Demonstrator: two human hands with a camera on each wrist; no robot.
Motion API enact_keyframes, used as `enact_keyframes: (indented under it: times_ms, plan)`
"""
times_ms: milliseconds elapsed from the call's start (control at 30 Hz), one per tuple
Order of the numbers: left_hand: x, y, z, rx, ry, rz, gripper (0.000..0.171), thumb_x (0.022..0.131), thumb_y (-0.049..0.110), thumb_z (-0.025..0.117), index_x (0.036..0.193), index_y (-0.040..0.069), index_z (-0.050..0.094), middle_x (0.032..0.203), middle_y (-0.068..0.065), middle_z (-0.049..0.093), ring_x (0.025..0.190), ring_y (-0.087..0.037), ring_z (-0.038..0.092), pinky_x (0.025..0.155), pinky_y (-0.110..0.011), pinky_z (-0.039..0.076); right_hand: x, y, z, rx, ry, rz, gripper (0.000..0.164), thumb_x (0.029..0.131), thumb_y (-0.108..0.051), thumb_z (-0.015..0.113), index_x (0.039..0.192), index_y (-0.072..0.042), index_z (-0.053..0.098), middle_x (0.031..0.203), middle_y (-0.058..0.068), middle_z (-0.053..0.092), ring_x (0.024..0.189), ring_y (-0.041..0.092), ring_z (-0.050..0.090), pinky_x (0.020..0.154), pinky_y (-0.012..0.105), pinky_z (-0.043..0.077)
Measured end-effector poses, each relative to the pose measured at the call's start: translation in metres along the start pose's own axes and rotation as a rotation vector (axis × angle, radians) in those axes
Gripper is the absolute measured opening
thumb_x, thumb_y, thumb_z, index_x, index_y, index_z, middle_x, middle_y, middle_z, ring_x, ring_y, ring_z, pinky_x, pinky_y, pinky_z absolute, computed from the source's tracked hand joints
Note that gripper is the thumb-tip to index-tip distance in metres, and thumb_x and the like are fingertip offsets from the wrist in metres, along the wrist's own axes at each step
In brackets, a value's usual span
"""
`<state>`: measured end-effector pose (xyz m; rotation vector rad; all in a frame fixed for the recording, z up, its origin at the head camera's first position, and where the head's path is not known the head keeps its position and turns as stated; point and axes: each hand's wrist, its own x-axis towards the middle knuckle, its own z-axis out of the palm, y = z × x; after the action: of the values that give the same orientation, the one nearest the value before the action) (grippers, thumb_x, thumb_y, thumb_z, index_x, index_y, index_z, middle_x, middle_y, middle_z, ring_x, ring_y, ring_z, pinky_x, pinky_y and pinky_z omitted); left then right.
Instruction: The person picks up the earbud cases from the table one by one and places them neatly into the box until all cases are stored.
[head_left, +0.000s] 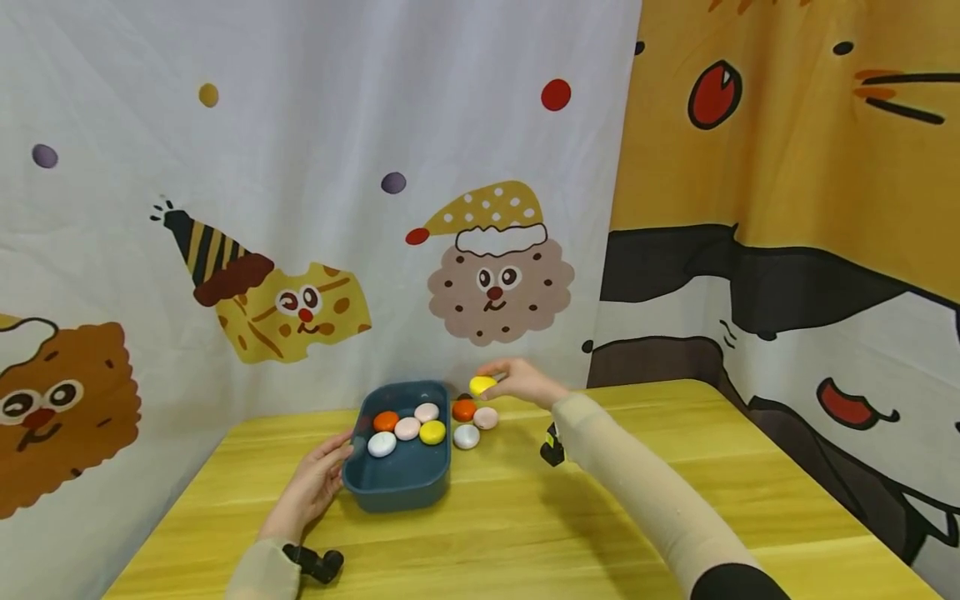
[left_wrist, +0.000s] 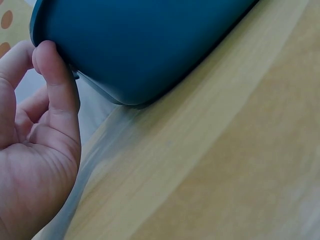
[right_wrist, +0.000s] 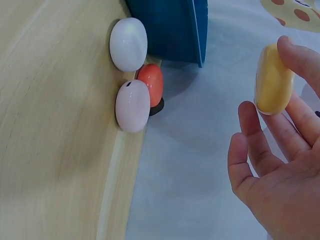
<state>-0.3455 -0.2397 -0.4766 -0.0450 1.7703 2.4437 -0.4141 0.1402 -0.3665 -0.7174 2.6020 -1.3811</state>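
Note:
A blue plastic bin (head_left: 397,498) stands on the table, holding several glossy pebble-shaped pieces: white (head_left: 382,444), pink (head_left: 407,428), orange (head_left: 386,422) and yellow (head_left: 432,432). My left hand (head_left: 315,482) grips the bin's left rim; in the left wrist view its thumb (left_wrist: 50,62) presses the bin's outer wall. To the right of the bin, my right hand (head_left: 525,383) pinches another yellow pebble-shaped piece (right_wrist: 275,82) between thumb and fingers, raised off the table. Below that hand lie a white piece (right_wrist: 128,45), an orange piece (right_wrist: 152,84) and a pink piece (right_wrist: 132,106), close together.
The yellow wood-grain table (head_left: 525,533) ends at a white cartoon-printed curtain (head_left: 315,167) behind the bin. An orange and black printed cloth (head_left: 787,183) hangs on the right. A dark thing (right_wrist: 157,107), mostly hidden, sits behind the loose orange piece.

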Motion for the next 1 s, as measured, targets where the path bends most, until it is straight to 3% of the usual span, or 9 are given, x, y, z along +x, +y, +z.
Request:
enact_keyframes:
  times_ms: [267,533,767,1000]
  plan:
    - [0.0,-0.001,-0.002,0.022,-0.012,0.025,0.053,0.096,0.01,0.06,0.145,0.003,0.042,0.101,-0.002,0.069,0.069,-0.007,0.062,0.057,-0.018,0.05,0.005,-0.007,0.008,-0.004,-0.014,0.009,0.046,0.081,-0.019,0.078,0.125,-0.013,0.066,0.126,0.003,0.062,0.118,0.024,0.053,0.098,0.041,0.043]
    - [0.001,-0.001,-0.001,0.012,0.005,-0.002,0.054,0.097,0.009,0.059,0.147,0.002,0.039,0.098,-0.001,0.069,0.068,-0.006,0.062,0.058,-0.019,0.051,0.011,-0.005,0.019,0.028,-0.051,-0.01,0.05,0.081,-0.017,0.079,0.127,-0.004,0.064,0.125,0.006,0.062,0.114,0.026,0.056,0.095,0.041,0.046]
    - [0.001,-0.002,0.0,0.036,0.0,0.005,0.06,0.097,0.011,0.058,0.149,0.0,0.033,0.105,-0.001,0.068,0.074,-0.007,0.063,0.062,-0.02,0.051,0.017,-0.009,0.026,-0.004,-0.07,0.005,0.046,0.083,-0.02,0.077,0.126,-0.011,0.065,0.126,0.004,0.061,0.111,0.024,0.058,0.093,0.04,0.047]
    - [0.0,-0.001,0.0,0.022,-0.017,0.003,0.059,0.097,0.011,0.059,0.149,0.0,0.033,0.101,0.0,0.07,0.071,-0.005,0.062,0.059,-0.018,0.05,0.022,-0.02,0.031,-0.034,-0.097,0.02,0.046,0.084,-0.022,0.076,0.128,-0.014,0.064,0.129,0.002,0.059,0.106,0.018,0.059,0.09,0.036,0.048]
